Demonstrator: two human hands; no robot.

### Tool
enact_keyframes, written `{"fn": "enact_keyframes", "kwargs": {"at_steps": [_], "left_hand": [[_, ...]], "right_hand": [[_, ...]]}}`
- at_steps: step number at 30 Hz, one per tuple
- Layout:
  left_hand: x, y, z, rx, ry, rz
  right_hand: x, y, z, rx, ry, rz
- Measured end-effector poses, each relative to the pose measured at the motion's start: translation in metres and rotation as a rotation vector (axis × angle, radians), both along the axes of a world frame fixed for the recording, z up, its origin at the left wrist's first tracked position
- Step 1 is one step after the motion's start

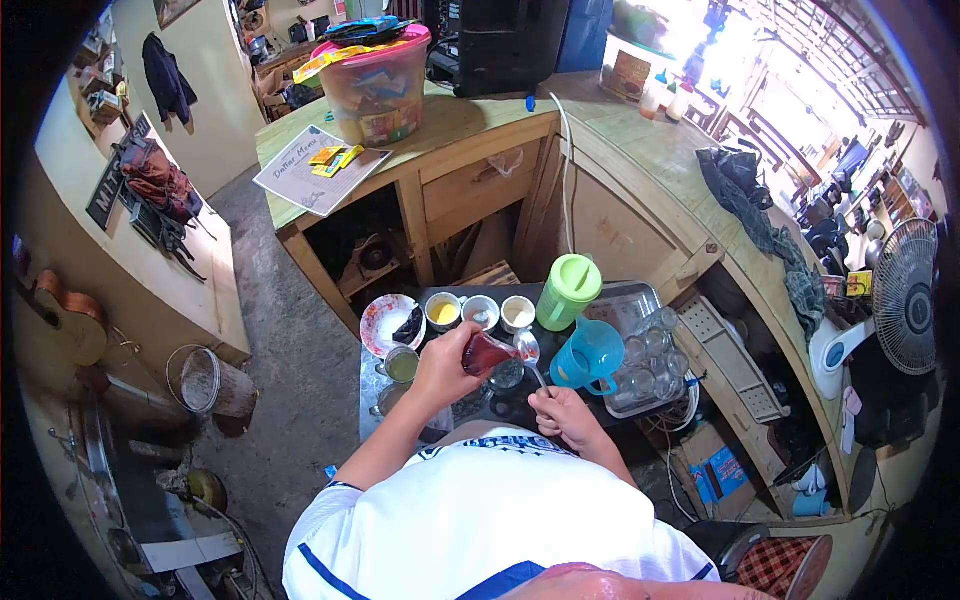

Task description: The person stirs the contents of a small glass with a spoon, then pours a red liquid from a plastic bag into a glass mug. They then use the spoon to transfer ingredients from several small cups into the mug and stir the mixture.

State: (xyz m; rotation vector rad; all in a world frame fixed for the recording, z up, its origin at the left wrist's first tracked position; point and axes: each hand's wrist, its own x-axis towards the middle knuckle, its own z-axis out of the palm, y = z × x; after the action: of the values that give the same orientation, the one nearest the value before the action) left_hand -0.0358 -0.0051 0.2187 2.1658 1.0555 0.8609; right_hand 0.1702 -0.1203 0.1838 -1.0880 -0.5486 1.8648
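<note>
My left hand (445, 368) is wrapped round a bottle of dark red liquid (487, 354), tipped sideways with its neck toward the right. In my right hand (568, 416) is a metal spoon (531, 350), its bowl at the bottle's mouth. A glass (507, 376) stands just below them on the dark table. Behind my hands sit three cups: one with yellow contents (443, 313), one with whitish contents (480, 314) and one with cream-coloured contents (518, 314). Beside the spoon stands a blue measuring jug (585, 356); a lidded green pitcher (569, 293) is behind it.
A metal tray (640, 295) holds several upturned-looking glasses (652, 360) at the right. A patterned plate (375, 330) with a black plastic bag lies at the left, near a greenish glass (400, 365). A wooden counter (470, 125) curves behind, bearing a plastic tub (375, 90).
</note>
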Motion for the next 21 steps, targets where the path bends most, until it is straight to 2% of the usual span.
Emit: {"fn": "enact_keyframes", "kwargs": {"at_steps": [21], "left_hand": [[0.0,0.012,0.007,0.059,0.01,0.03]], "right_hand": [[-0.002,-0.001,-0.001,0.025,-0.104,0.032]]}}
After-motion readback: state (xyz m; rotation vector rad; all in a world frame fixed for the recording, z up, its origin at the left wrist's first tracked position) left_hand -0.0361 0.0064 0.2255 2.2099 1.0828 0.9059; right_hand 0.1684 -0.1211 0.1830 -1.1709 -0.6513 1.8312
